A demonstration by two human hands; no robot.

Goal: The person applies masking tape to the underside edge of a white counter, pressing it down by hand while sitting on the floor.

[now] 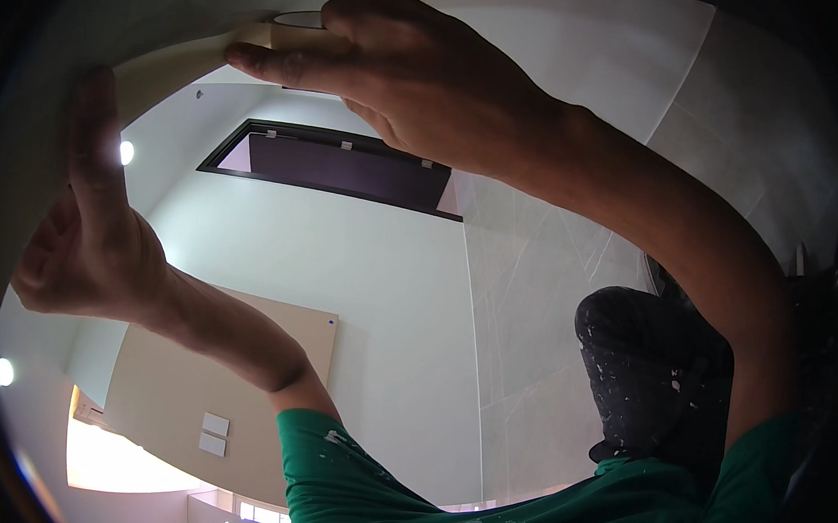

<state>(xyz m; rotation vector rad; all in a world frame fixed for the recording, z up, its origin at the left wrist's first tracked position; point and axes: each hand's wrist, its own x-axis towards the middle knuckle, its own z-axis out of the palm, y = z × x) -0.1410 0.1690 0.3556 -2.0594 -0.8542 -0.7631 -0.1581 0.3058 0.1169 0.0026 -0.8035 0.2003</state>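
Left hand (78,247): index finger straight up, pressing tape strip (180,59) flat to ceiling edge; other fingers curled in, gripping nothing. Strip running rightward along curved edge to tape roll (298,27), top centre. Right hand (399,74): closed over roll, forefinger stretched along tape. Below, dark window (339,165) with small tape tabs on frame; beige panel (198,392) lower left; paint-flecked dark cloth (648,365) lower right. Step, by judgement: laying masking tape along edge, mid-run. Next move calls for steady pull on roll, line kept true, finger following to smooth.
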